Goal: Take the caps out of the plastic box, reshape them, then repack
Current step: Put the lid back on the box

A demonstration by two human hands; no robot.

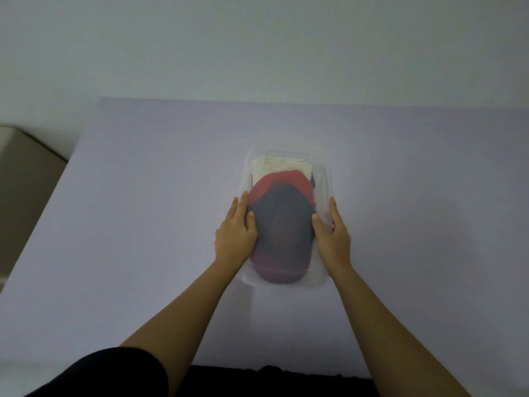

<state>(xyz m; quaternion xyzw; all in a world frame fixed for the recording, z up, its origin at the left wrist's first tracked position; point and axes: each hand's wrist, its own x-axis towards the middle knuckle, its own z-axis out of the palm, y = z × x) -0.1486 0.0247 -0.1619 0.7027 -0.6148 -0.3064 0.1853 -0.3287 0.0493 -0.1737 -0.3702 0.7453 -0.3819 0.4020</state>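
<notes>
A clear plastic box [325,181] stands in the middle of the table with caps stacked inside. On top lies a dark navy cap [282,222] with a red emblem and a purplish brim toward me. Under it shows a red cap [282,180], and behind that a cream cap [279,166] at the far end. My left hand [236,230] rests on the box's left side, thumb on the navy cap's edge. My right hand [332,233] lies on the right side, thumb touching the navy cap, fingers over the box wall.
The box sits on a pale lavender table [143,224] whose far edge meets a plain white wall [257,47]. A beige piece of furniture [25,179] stands beyond the table's left edge. My dark clothing [100,373] shows at the near edge.
</notes>
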